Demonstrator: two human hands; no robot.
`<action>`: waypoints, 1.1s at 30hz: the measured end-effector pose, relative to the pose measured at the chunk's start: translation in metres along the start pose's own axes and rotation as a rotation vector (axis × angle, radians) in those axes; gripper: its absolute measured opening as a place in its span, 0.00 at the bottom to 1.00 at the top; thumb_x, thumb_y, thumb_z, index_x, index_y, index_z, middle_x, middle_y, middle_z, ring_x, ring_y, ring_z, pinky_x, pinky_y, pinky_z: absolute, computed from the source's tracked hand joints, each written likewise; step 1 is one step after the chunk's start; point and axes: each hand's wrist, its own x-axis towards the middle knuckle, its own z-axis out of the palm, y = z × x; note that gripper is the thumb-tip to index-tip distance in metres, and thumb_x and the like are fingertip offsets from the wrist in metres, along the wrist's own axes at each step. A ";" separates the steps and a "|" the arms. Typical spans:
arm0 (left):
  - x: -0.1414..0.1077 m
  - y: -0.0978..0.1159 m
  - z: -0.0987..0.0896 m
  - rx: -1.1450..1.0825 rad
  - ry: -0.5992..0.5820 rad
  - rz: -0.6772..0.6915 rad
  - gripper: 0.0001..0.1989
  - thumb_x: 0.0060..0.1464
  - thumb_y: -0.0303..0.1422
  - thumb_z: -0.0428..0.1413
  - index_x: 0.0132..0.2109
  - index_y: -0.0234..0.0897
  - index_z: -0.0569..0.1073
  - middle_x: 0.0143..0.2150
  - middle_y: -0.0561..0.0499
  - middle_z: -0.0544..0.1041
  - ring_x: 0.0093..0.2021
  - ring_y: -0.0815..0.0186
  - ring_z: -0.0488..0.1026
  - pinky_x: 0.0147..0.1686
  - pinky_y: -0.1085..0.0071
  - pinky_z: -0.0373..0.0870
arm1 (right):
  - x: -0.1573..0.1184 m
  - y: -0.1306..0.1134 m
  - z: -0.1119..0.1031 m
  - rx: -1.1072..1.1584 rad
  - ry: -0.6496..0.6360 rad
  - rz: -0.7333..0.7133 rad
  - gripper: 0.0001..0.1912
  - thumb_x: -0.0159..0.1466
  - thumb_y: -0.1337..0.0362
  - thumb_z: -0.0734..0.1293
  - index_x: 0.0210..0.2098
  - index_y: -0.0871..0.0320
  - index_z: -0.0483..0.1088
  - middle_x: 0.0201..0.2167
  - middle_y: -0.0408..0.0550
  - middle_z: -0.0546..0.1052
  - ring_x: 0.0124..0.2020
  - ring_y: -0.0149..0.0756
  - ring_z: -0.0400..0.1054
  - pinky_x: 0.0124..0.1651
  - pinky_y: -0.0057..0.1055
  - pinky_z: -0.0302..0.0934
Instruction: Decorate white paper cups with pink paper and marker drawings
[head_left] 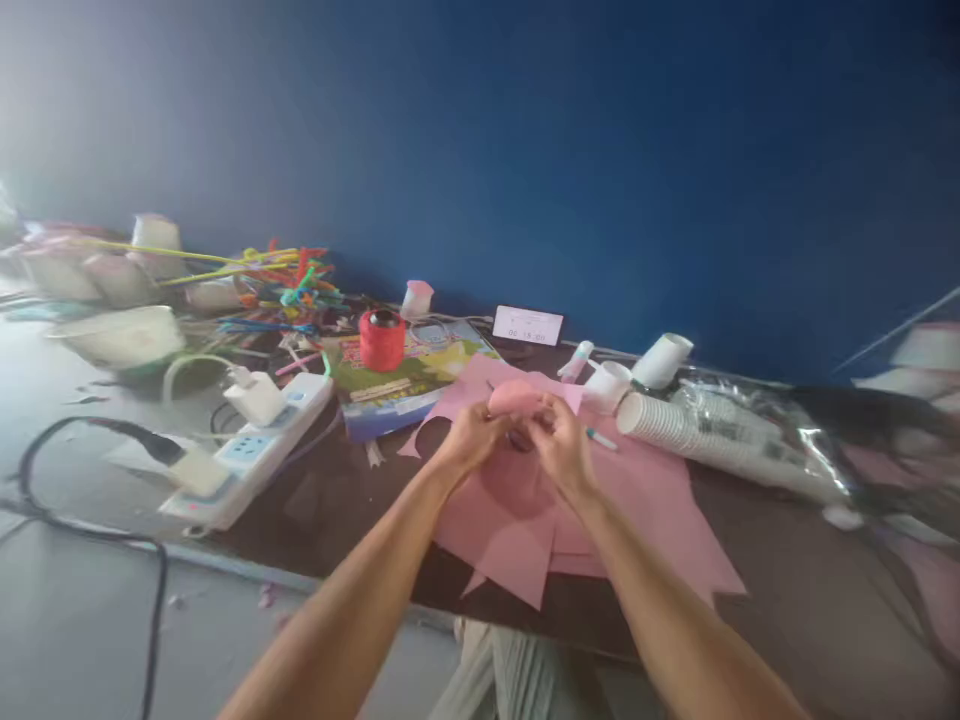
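Both hands meet over a pile of pink paper sheets (510,530) at the middle of the table. A small rounded pink paper piece (516,397) stands up between them. My left hand (476,435) is closed on its left edge, while my right hand (556,440) pinches the right edge. Something dark, too blurred to name, shows just below the piece between the fingers. Beside my right hand lies a white pen (601,439) with a teal end, on the pink sheets.
Paper cups in a long stack (705,440) lie at right. A glue bottle (576,362) and a phone showing digits (528,326) stand behind. At left are a power strip (255,450), coloured pipe cleaners (292,275), a red roll (381,342) and a picture book (405,385).
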 end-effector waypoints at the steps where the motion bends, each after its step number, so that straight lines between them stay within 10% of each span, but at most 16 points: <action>1: 0.000 0.001 0.001 -0.030 -0.011 0.009 0.10 0.47 0.33 0.58 0.33 0.29 0.77 0.25 0.50 0.76 0.26 0.68 0.71 0.29 0.73 0.66 | -0.001 -0.001 0.000 0.013 -0.007 -0.010 0.18 0.54 0.63 0.66 0.44 0.60 0.67 0.32 0.49 0.77 0.31 0.38 0.72 0.34 0.33 0.66; 13: -0.003 0.007 0.001 0.114 0.084 -0.038 0.09 0.47 0.31 0.57 0.22 0.32 0.69 0.16 0.59 0.63 0.18 0.76 0.56 0.19 0.78 0.50 | 0.000 0.006 -0.008 -0.040 0.029 -0.081 0.14 0.59 0.57 0.65 0.40 0.59 0.73 0.34 0.50 0.77 0.31 0.37 0.71 0.34 0.32 0.65; 33: 0.002 -0.001 0.001 -0.295 0.014 -0.045 0.13 0.43 0.32 0.64 0.36 0.30 0.74 0.29 0.49 0.78 0.28 0.68 0.75 0.41 0.67 0.72 | 0.004 0.005 -0.010 0.054 0.018 0.040 0.09 0.56 0.59 0.67 0.28 0.58 0.71 0.16 0.38 0.68 0.19 0.29 0.62 0.24 0.26 0.56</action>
